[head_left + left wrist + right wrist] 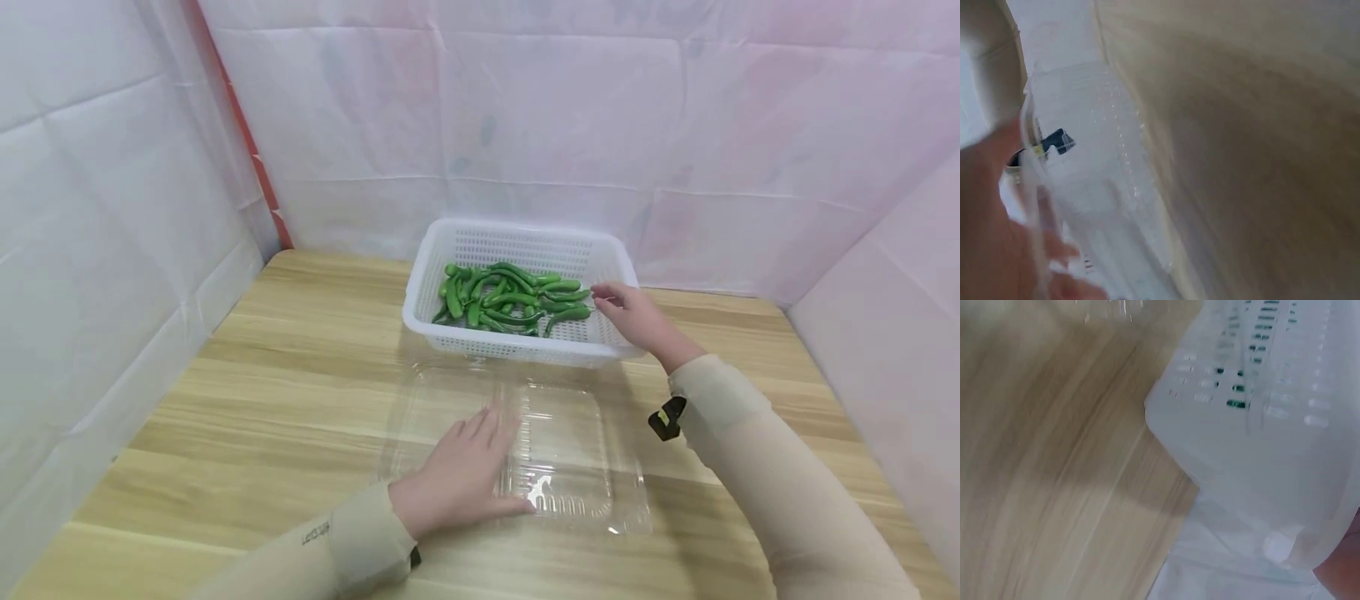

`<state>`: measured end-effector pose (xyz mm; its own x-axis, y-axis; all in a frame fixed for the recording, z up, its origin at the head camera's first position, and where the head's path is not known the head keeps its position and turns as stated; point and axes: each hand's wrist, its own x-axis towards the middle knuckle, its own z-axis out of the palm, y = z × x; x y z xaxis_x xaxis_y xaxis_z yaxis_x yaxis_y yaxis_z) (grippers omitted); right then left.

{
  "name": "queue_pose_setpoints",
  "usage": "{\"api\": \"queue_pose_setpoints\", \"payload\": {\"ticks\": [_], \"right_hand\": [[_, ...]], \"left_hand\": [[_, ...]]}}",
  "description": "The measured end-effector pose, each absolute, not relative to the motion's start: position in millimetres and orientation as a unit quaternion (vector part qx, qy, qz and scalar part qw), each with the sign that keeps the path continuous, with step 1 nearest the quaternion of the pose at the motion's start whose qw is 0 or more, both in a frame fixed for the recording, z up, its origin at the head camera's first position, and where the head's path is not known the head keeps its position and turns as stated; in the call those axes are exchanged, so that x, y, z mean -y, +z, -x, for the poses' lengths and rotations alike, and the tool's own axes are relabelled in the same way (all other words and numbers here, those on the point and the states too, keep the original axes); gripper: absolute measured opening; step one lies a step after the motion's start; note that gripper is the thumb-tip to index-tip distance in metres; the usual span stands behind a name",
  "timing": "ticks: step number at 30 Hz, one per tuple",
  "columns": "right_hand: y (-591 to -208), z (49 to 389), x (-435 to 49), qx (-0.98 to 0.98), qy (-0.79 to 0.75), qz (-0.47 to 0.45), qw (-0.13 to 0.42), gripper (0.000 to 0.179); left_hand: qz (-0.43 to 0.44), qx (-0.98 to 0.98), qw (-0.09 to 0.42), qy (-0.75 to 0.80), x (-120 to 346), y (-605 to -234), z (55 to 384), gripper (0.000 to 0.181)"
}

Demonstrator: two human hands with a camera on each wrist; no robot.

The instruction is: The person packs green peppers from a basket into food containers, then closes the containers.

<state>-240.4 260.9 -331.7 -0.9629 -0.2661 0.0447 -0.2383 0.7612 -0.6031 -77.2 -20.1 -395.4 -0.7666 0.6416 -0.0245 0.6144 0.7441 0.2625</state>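
Note:
Green chili peppers (510, 298) lie heaped in a white perforated plastic basket (517, 350). My right hand (633, 315) reaches over the basket's right rim, its fingertips beside the rightmost peppers, thumb and fingers apart. In the right wrist view the basket's wall (1254, 462) hides most of that hand. Nearer me, a clear plastic clamshell container (566, 450) lies unfolded on the table. My left hand (461, 471) is over its left half and middle fold, with fingers extended and thumb spread to the right. The left wrist view shows the left hand (997, 244) blurred behind a clear plastic edge.
The wood-grain table (247, 400) reaches back to a wall of pale sheeting (555, 125). Similar sheeting stands along the left and right sides. A red strip (247, 125) runs down the back left corner. A black wrist device (667, 418) sits at the right cuff.

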Motion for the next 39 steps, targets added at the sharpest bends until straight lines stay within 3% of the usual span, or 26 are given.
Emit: {"api": "queue_pose_setpoints", "payload": {"ticks": [8,19,29,39], "right_hand": [[-322.1,259.7,-263.1,-0.951,-0.246,0.181,0.057,0.036],[-303.3,283.2,-252.1,-0.963,-0.132,0.211,0.099,0.038],[-336.1,290.5,-249.2,-0.961,-0.028,0.243,0.132,0.033],[-365.5,292.9,-243.5,-0.964,0.059,0.221,0.136,0.038]], "left_hand": [[-0.392,-0.911,0.036,0.123,29.1,-390.1,70.7,0.091],[-0.365,-0.923,0.042,0.113,21.3,-396.4,75.3,0.11],[-0.308,-0.937,0.074,0.147,9.7,-397.2,76.6,0.125],[-0.294,-0.942,0.1,0.128,8.9,-390.3,79.3,0.123]]}}
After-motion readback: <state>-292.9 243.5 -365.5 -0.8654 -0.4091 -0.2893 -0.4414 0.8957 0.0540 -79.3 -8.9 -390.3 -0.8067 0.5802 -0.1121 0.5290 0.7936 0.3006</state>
